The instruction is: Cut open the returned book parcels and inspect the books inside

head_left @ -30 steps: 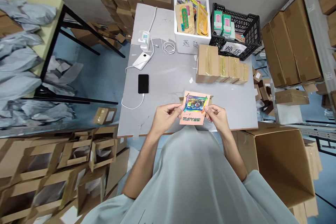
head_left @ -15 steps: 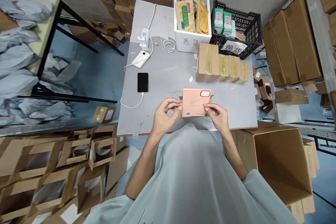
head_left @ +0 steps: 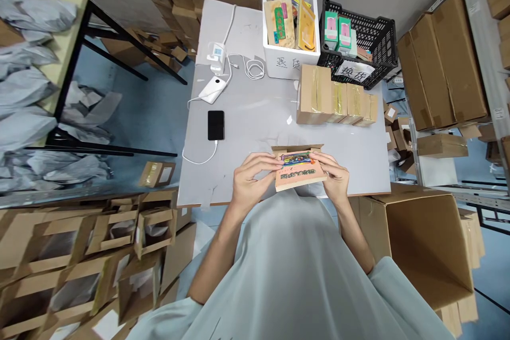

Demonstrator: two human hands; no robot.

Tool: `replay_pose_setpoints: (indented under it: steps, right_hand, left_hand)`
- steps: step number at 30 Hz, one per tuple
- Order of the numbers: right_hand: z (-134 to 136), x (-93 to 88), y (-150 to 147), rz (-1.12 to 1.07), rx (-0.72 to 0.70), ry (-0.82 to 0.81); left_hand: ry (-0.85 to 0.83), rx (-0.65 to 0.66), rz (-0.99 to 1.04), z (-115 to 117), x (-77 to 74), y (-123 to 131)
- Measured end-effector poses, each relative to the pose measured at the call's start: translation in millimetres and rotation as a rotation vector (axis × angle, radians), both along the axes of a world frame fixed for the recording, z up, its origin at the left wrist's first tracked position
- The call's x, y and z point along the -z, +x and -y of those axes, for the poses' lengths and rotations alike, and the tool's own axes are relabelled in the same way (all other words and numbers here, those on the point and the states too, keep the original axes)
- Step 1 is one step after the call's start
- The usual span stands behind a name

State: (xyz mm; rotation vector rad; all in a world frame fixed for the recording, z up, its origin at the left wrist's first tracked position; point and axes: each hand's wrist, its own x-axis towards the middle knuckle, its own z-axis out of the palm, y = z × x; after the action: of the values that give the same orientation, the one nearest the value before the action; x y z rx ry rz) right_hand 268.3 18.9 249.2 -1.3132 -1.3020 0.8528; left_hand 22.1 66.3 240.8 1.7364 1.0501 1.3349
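A pink book [head_left: 299,171] with a colourful picture and dark lettering on its cover is held tilted over the table's front edge. My left hand [head_left: 255,175] grips its left side, the fingers closed on the edge. On the opposite side, my right hand [head_left: 333,174] holds it with thumb and fingers. Just behind the book lies an opened cardboard box [head_left: 297,147], mostly hidden by the book, with its far flap showing.
Taped cardboard boxes [head_left: 314,95] stand in a row on the table [head_left: 247,117]. Behind them are a white foam bin [head_left: 290,62] and a black crate [head_left: 382,42]. A black phone [head_left: 215,125] and white power bank [head_left: 212,90] lie left. A large open carton [head_left: 430,244] stands right.
The book has turned over from its barcode side to its picture cover and come slightly nearer to me. Both hands have shifted their grip along its sides.
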Motion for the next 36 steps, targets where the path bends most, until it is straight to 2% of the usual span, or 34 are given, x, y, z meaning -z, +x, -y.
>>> replay_pose_setpoints:
  steps: [4, 7, 10, 13, 17, 21, 24, 27, 32, 36]
  right_hand:
    - [0, 8.7, -13, -0.107, 0.077, -0.127]
    - [1, 12.6, -31, -0.202, -0.004, -0.229]
    - [3, 15.0, -46, -0.275, -0.101, -0.247]
    - [5, 17.3, -52, -0.278, -0.098, -0.293]
    - [1, 17.5, -41, -0.248, 0.003, -0.332]
    - [-4, 14.2, -24, -0.304, -0.030, -0.360]
    - [-4, 12.7, -17, -0.351, -0.055, -0.401]
    - [-4, 12.5, -14, -0.372, -0.051, -0.413]
    - [-6, 19.0, -12, -0.431, -0.079, -0.416]
    - [0, 37.9, -15, -0.485, -0.139, -0.475]
  left_hand:
    - [-0.043, -0.101, 0.014, 11, -7.0, 16]
    - [-0.128, -0.169, 0.070, 21, -7.9, 33]
    - [-0.137, -0.138, 0.084, 31, -3.6, 48]
    - [-0.130, -0.086, 0.057, 36, 2.9, 55]
    - [-0.224, -0.034, 0.043, 28, 8.9, 44]
    - [-0.374, -0.133, 0.017, 10, 10.9, 19]
    - [-0.512, -0.015, 0.071, 2, 11.9, 9]
    - [-0.597, 0.049, 0.135, 0, 13.4, 10]
    - [-0.594, -0.048, 0.099, 2, 19.8, 18]
    - [-0.667, -0.087, 0.065, -2, 29.3, 20]
